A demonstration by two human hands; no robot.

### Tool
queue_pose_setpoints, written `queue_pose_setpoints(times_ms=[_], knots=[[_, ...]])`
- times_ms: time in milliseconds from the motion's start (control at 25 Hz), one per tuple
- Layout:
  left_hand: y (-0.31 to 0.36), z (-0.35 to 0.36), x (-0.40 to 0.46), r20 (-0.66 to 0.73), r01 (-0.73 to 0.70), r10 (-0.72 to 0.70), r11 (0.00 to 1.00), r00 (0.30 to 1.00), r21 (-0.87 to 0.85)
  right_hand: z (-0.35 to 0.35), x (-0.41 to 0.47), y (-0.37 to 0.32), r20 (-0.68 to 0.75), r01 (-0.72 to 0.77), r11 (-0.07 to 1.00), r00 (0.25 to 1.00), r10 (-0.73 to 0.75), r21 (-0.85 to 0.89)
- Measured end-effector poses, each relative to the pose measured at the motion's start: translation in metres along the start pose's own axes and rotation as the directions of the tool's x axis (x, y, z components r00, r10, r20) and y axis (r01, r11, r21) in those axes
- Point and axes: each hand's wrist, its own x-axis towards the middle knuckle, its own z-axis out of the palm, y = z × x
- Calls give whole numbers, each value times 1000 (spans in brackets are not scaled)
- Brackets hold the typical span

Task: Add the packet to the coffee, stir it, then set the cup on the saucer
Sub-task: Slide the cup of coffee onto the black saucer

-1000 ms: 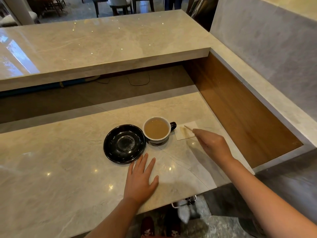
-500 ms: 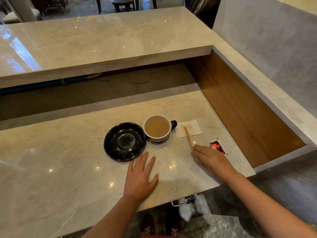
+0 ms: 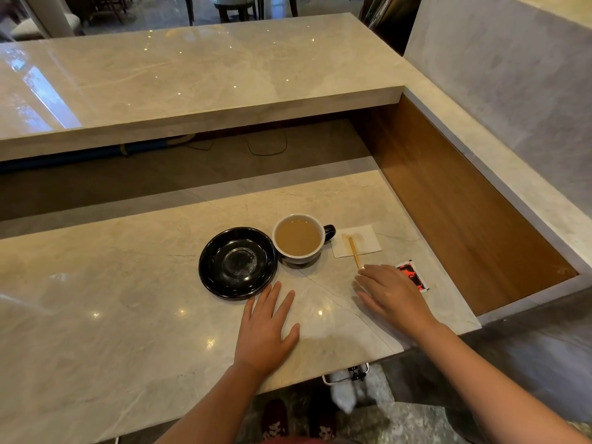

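Cup (image 3: 299,238) w/ milky tan coffee is sitting on the counter (image 3: 128,299), touching the empty black saucer (image 3: 237,262). We're seeing the stirrer (image 3: 354,251) now lying on the napkin (image 3: 357,240), so stirring's prob. done. Right hand (image 3: 392,293) is lying flat, empty, half covering the packet (image 3: 413,277); left hand (image 3: 266,328) is spreading flat, holding nothing.

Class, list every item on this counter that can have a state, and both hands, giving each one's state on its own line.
White-lined dark ceramic cup: upright on the counter, full of milky coffee, not on the saucer.
Glossy black round saucer: empty, beside the cup.
Thin wooden stir stick: lying flat, one end on the napkin.
White paper napkin: flat, coffee-stained.
Red and black packet: lying flat, partly hidden by the right hand.
Left hand: flat, empty.
Right hand: palm down, holding nothing.
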Motion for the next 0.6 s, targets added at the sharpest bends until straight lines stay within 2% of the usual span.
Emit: queue_pose_setpoints(times_ms=[160, 240, 360, 480, 600], knots=[[0, -1, -1, -4, -5, 5, 1000, 1000, -7, -20, 50, -30, -54, -37, 999, 998, 35, -28], [0, -1, -2, -11, -12, 12, 1000, 1000, -14, -27, 80, -47, 71, -108, 994, 992, 108, 3], [1, -1, -3, -29, -6, 5, 999, 1000, -39, -24, 123, -61, 325, -206, 978, 926, 192, 9], [1, -2, -2, -26, -1, 0, 999, 1000, -50, -12, 153, -65, 481, -199, 976, 850, 216, -88], [1, -4, -1, -14, 10, -11, 999, 1000, -34, -5, 172, -66, 579, -149, 977, 788, 209, -150]])
